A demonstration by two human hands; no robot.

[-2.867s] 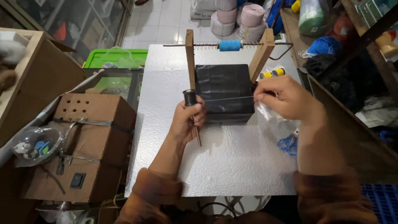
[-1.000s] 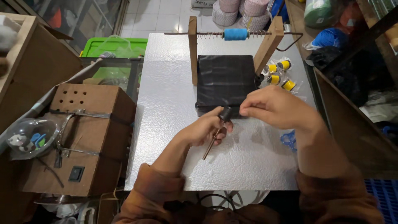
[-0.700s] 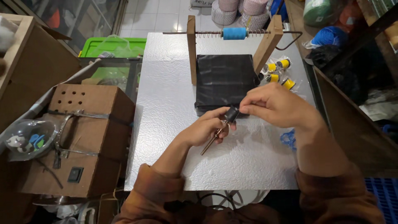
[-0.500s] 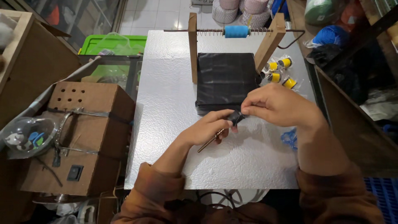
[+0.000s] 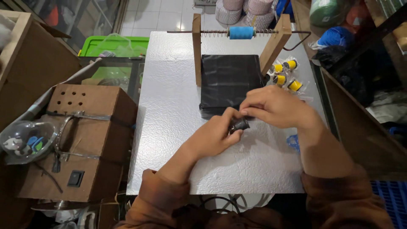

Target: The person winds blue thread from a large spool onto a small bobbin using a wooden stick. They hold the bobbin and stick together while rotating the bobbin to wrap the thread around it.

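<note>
Fingers of left hand (image 5: 214, 135) and right hand (image 5: 271, 106) pinch a black bobbin (image 5: 239, 125); clear bags (image 5: 285, 76) seemingly hold yellow spools.

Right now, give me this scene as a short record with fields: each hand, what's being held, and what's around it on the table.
Left hand: grips a small black spool
Right hand: fingertips pinch at the spool's top
Surface: white textured table
Behind hands: flat black block
Frame: wooden stand whose rod carries a blue spool
Right side: yellow spools in clear wrap
</note>
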